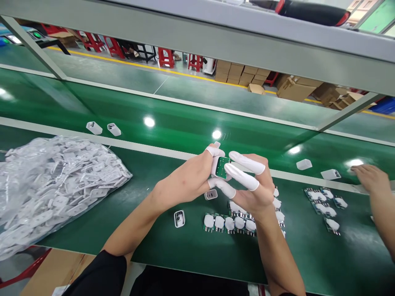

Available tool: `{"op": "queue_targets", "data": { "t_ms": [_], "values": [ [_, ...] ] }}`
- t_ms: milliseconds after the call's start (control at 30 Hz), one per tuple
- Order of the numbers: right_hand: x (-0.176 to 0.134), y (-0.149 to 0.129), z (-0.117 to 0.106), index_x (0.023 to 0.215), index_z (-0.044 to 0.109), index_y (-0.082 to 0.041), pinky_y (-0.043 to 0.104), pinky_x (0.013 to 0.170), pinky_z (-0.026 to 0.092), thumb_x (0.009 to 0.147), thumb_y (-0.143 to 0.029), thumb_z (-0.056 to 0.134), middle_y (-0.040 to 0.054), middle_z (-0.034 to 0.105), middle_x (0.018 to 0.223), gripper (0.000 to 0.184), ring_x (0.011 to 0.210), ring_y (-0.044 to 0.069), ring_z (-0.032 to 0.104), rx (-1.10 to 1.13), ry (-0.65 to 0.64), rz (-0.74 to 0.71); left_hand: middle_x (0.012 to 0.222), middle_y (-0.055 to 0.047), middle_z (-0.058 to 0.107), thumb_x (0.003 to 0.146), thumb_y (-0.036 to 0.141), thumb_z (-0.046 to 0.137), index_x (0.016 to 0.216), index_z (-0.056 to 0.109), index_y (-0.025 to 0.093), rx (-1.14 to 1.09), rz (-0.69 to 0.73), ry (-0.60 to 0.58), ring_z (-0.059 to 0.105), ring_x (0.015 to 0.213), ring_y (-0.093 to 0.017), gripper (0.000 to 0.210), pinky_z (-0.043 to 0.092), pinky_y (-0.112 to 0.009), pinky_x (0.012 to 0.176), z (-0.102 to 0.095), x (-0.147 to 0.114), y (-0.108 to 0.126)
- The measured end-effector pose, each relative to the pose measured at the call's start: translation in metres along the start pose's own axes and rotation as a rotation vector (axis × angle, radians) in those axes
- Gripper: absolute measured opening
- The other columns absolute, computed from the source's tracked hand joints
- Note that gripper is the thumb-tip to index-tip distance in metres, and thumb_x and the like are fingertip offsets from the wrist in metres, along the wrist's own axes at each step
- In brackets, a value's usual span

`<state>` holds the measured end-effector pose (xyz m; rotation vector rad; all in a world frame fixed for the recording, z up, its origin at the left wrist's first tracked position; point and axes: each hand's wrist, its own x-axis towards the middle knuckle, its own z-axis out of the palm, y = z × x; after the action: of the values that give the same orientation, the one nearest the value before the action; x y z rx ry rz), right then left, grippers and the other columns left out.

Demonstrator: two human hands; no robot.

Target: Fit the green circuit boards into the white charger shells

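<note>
My left hand is closed around a small white charger housing, its fingertips in white finger cots. At the housing's open end sits a green circuit board; how deep it is inside, I cannot tell. My right hand, also in finger cots, pinches at the board, one fingertip on its edge and the thumb below. Beneath my hands lie a white end cap with slots and another white cap. Rows of circuit boards with white-topped parts lie below my right hand, which partly hides them.
A clear bag of white caps fills the left. White housings lie at the back left, others at the right. Loose boards lie near a co-worker's hand. A metal shelf beam crosses above the green bench.
</note>
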<state>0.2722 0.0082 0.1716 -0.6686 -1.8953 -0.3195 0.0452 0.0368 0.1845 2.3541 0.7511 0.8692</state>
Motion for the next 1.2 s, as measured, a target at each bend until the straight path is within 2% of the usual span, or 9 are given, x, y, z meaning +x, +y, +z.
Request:
{"op": "queue_targets", "data": {
  "t_ms": [100, 233, 433, 700, 767, 933, 1067, 1200],
  "values": [
    [0.000, 0.001, 0.001, 0.136, 0.076, -0.042, 0.051, 0.080, 0.071, 0.089, -0.035, 0.095, 0.0059, 0.082, 0.128, 0.051, 0.107, 0.031, 0.079, -0.025, 0.019, 0.003, 0.112, -0.006, 0.060, 0.112, 0.034, 0.061, 0.123, 0.040, 0.025, -0.013, 0.022, 0.036, 0.056, 0.080, -0.018, 0.026, 0.051, -0.034, 0.070, 0.001, 0.003, 0.000],
    [-0.003, 0.002, 0.004, 0.136, 0.076, -0.041, 0.050, 0.081, 0.069, 0.089, -0.036, 0.095, 0.0053, 0.083, 0.128, 0.051, 0.108, 0.031, 0.078, -0.028, 0.021, 0.004, 0.102, -0.002, 0.054, 0.108, 0.027, 0.065, 0.112, 0.039, 0.025, -0.038, 0.055, 0.052, 0.045, 0.070, -0.013, 0.027, 0.041, -0.030, 0.062, 0.002, 0.005, -0.002],
    [-0.002, -0.001, 0.004, 0.142, 0.074, -0.033, 0.050, 0.087, 0.067, 0.092, -0.027, 0.092, 0.0082, 0.084, 0.125, 0.054, 0.111, 0.031, 0.078, -0.022, 0.002, -0.006, 0.104, -0.003, 0.056, 0.109, 0.029, 0.064, 0.115, 0.041, 0.025, -0.058, 0.038, 0.043, 0.049, 0.073, -0.015, 0.024, 0.043, -0.031, 0.065, 0.004, 0.003, -0.004],
    [-0.001, -0.005, 0.007, 0.141, 0.073, -0.033, 0.050, 0.088, 0.066, 0.098, -0.022, 0.083, 0.0096, 0.081, 0.129, 0.045, 0.112, 0.030, 0.076, -0.046, -0.052, 0.037, 0.097, -0.001, 0.056, 0.106, 0.019, 0.059, 0.123, 0.042, 0.024, -0.051, 0.054, 0.023, 0.045, 0.072, -0.016, 0.024, 0.041, -0.031, 0.064, 0.005, 0.003, -0.005],
    [-0.003, -0.005, 0.008, 0.140, 0.074, -0.034, 0.051, 0.088, 0.066, 0.098, -0.022, 0.084, 0.0099, 0.080, 0.131, 0.045, 0.112, 0.030, 0.075, -0.054, -0.053, 0.038, 0.099, -0.002, 0.058, 0.106, 0.019, 0.059, 0.128, 0.043, 0.024, -0.055, 0.046, 0.026, 0.047, 0.073, -0.016, 0.028, 0.042, -0.031, 0.065, 0.006, 0.003, -0.007],
    [-0.005, -0.009, 0.011, 0.136, 0.077, -0.037, 0.048, 0.082, 0.067, 0.091, -0.017, 0.091, 0.0065, 0.081, 0.121, 0.051, 0.102, 0.027, 0.076, -0.070, 0.083, 0.041, 0.110, -0.006, 0.065, 0.104, 0.019, 0.063, 0.132, 0.046, 0.024, -0.043, 0.024, 0.047, 0.059, 0.080, -0.019, 0.033, 0.048, -0.032, 0.071, 0.006, 0.004, -0.012],
    [0.000, -0.013, 0.009, 0.133, 0.077, -0.039, 0.048, 0.084, 0.067, 0.090, -0.013, 0.090, 0.0027, 0.084, 0.117, 0.052, 0.099, 0.026, 0.078, -0.037, 0.037, 0.070, 0.114, -0.007, 0.065, 0.105, 0.022, 0.061, 0.127, 0.046, 0.024, 0.028, 0.074, 0.084, 0.059, 0.081, -0.019, 0.027, 0.047, -0.032, 0.070, 0.006, 0.005, -0.013],
    [0.001, -0.015, 0.009, 0.129, 0.079, -0.036, 0.049, 0.083, 0.067, 0.090, -0.013, 0.091, 0.0055, 0.082, 0.126, 0.047, 0.106, 0.027, 0.075, -0.011, 0.017, 0.109, 0.112, -0.006, 0.062, 0.107, 0.022, 0.058, 0.128, 0.045, 0.023, 0.046, 0.117, 0.118, 0.052, 0.075, -0.016, 0.025, 0.043, -0.030, 0.065, 0.009, 0.005, -0.014]
  ]
}}
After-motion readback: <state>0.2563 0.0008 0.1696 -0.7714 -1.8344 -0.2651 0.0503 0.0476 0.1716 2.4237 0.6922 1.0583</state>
